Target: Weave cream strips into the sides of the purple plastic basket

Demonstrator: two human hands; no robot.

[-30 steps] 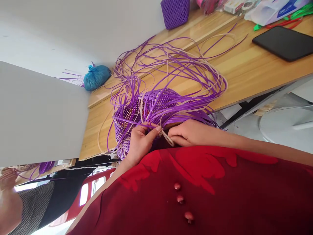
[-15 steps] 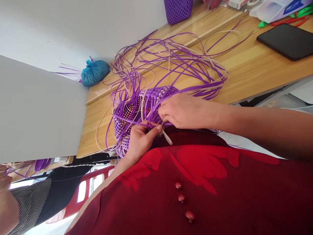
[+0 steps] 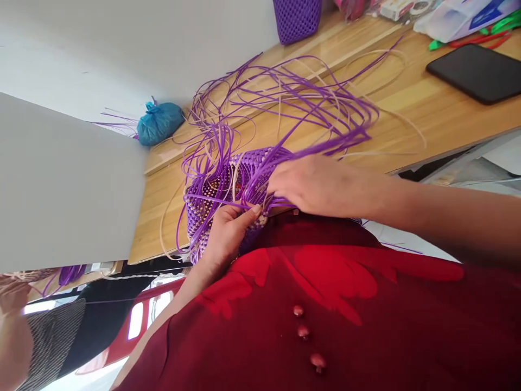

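Observation:
A half-woven basket [image 3: 197,214] of purple and cream plastic strips lies at the near edge of the table, its opening facing up. My left hand [image 3: 228,228] pinches the basket's near rim between thumb and fingers. Just to the right, my right hand [image 3: 313,182] is closed, fingers curled down among the strips at the same rim; its fingertips are partly hidden, but strips run into them. Long loose purple strips [image 3: 334,145] fan out from the rim, passing behind my right hand and across the table. Inside the basket, the weave is partly covered by strips.
A blue tied plastic bag [image 3: 160,124] sits by the wall. Farther back stands a finished-looking purple woven basket [image 3: 299,21]. A black phone [image 3: 478,73] lies at the right, near a white plastic bag [image 3: 456,21]. At lower left, another person's arm [image 3: 16,336] shows.
The cream loop below my fingers has been drawn in and no longer shows. My right hand has shifted slightly right, and a cream strip now stretches across the table at the right.

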